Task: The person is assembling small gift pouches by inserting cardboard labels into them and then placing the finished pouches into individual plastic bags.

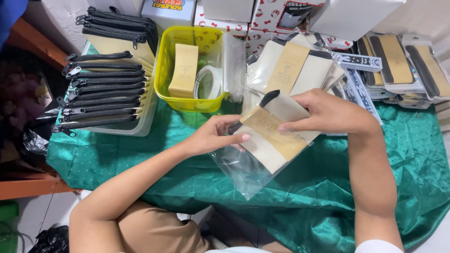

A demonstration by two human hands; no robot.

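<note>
Cream pouch with tan band, over green cloth: half inside clear bag. Left hand pinches bag's mouth; right hand grips pouch's top, fingertips hidden. Yellow basket behind.

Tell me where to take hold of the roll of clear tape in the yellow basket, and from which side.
Grip the tape roll by its upper rim, coming from above: it stands on edge inside the yellow basket, whose walls block the sides.

Both bare forearms reach forward over the green cloth. The left hand curls in a pinch (thumb extended rightward). The right hand bends inward, fingers closed.
</note>
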